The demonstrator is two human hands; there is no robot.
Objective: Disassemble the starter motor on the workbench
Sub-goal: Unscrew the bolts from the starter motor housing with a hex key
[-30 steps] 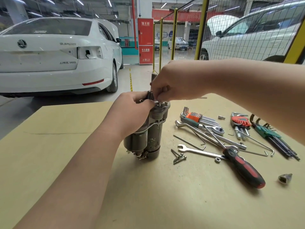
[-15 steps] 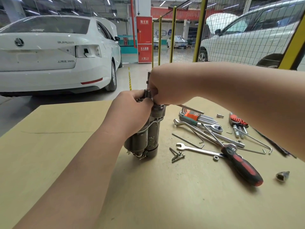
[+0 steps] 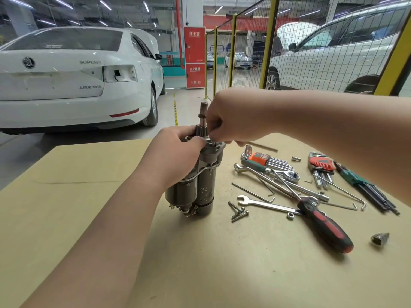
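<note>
1. Head view: starter motor (image 3: 200, 187) stands upright mid-workbench (image 3: 89, 218), shaft end up.
2. Left hand (image 3: 175, 158): fingers curled round the motor's upper housing from 9 o'clock, gripping.
3. Right hand (image 3: 229, 121): fingers curled, pinching a thin hex key (image 3: 262, 147) at the top flange; key points to 3 o'clock.
4. Loose bolts (image 3: 239, 213), spanner (image 3: 264, 203) and screwdriver (image 3: 327, 227) lie at 3–4 o'clock of the motor.

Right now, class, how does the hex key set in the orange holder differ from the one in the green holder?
The orange-holder hex key set has bright silver keys; the green-holder hex key set has black ones. The orange one lies nearer the grey starter motor, the green one far right. Both lie flat on the tan workbench.
</note>
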